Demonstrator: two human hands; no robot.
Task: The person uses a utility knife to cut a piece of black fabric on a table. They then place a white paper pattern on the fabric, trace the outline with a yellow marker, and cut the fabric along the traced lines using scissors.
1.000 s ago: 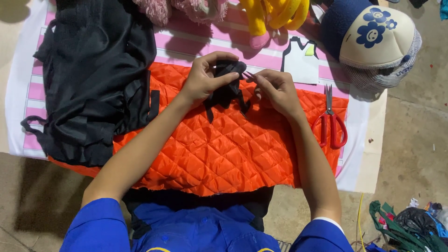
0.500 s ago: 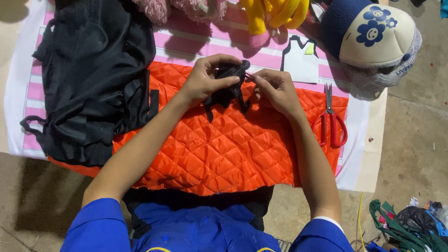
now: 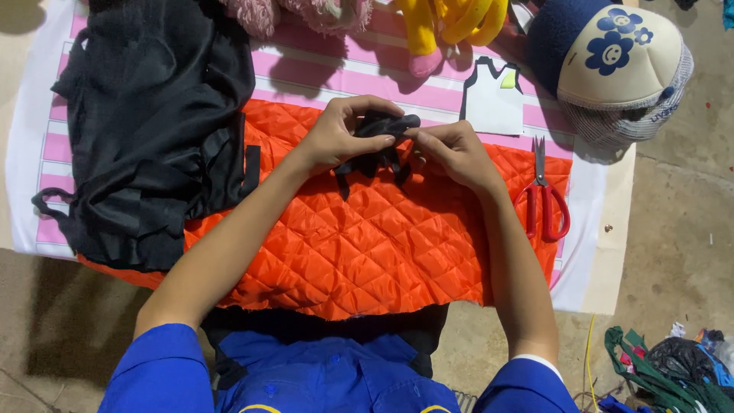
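Both hands meet over an orange quilted cloth [image 3: 382,245] spread on a pink-and-white striped sheet [image 3: 359,80]. My left hand [image 3: 340,138] curls around a small piece of black fabric [image 3: 382,130], its thumb and fingers pinching the top. My right hand [image 3: 451,157] grips the same black piece from the right side, fingertips touching it. Loose black strips hang down from the piece onto the orange cloth. Part of the piece is hidden under my fingers.
A heap of black fabric [image 3: 153,130] lies at the left. Red-handled scissors [image 3: 544,199] rest at the right of the orange cloth. A white vest-shaped cutout [image 3: 493,103], yellow and pink plush items and a blue-and-cream cap [image 3: 612,65] sit at the back. Scraps lie at lower right.
My fingers have shifted a little on the black piece, which is now bunched more tightly between both hands. Everything else is unchanged.
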